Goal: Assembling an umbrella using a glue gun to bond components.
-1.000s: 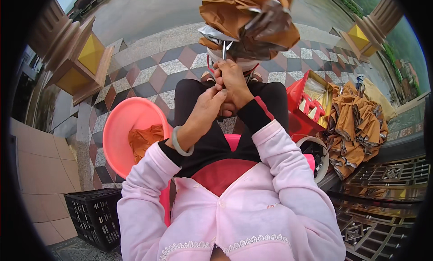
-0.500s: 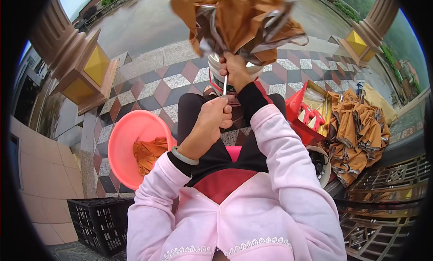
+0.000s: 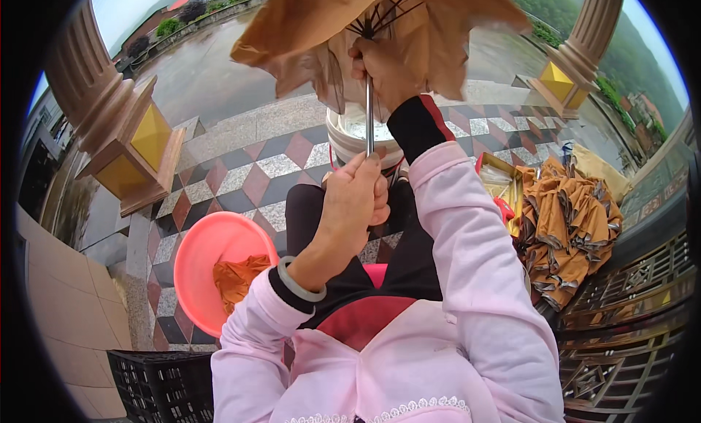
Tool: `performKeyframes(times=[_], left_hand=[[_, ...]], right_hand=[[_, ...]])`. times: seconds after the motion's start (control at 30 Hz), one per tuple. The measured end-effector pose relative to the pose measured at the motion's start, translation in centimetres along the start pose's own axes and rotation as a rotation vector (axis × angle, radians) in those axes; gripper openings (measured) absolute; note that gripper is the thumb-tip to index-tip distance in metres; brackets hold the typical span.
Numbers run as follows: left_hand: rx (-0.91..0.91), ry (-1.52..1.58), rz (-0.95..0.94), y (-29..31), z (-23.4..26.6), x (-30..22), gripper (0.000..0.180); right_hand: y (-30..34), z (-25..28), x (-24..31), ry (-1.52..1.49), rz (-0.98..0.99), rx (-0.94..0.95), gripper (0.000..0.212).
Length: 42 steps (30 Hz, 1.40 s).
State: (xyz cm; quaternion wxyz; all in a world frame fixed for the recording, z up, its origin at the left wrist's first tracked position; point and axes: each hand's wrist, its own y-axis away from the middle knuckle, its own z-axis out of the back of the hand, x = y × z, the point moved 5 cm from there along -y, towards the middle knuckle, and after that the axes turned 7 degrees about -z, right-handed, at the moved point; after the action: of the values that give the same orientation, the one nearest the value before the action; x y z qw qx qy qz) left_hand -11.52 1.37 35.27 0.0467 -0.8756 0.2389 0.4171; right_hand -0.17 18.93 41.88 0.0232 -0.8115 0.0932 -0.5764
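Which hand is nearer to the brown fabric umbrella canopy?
Right. The right hand is directly beneath the brown fabric umbrella canopy, at the upper part of the silver metal shaft; the left hand grips that shaft lower down, closer to the person's body.

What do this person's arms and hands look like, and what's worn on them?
Both the left hand and right hand are ungloved. Pale pink sleeves cover the arms, with black inner cuffs showing at the ends; the right black cuff has a red stripe. A pale grey bangle circles the left wrist.
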Motion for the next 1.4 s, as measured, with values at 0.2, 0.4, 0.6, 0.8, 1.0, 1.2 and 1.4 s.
performKeyframes(times=[0.2,0.4,0.6,0.8,1.0,1.2,1.4], left_hand=[[0.105,-0.271,-0.147,1.8,2.6,0.3,0.026],[0.198,-0.076,-0.058,3.6,2.8,0.3,0.028],[0.254,-0.101,-0.010,6.8,2.6,1.2,0.029],[0.304,-0.095,0.048,8.5,2.1,2.9,0.030],[0.286,-0.130,0.067,8.9,2.1,2.4,0.030],[0.278,-0.183,0.002,7.8,2.3,1.0,0.029],[0.432,-0.139,-0.033,5.5,1.9,-1.9,0.036]], right_hand=[[0.5,-1.1,3.7,0.019,0.071,-0.071,0.022],[-0.3,-0.1,3.6,-0.416,-0.070,0.178,0.030],[-2.1,2.7,7.7,-0.392,0.147,0.009,0.026],[-1.9,5.6,10.4,-0.351,0.240,-0.146,0.019],[-0.6,6.5,9.4,-0.215,0.181,-0.130,0.019],[6.6,4.9,8.8,0.655,0.584,-0.273,0.021],[8.4,1.7,10.3,1.631,1.170,-0.420,0.023]])
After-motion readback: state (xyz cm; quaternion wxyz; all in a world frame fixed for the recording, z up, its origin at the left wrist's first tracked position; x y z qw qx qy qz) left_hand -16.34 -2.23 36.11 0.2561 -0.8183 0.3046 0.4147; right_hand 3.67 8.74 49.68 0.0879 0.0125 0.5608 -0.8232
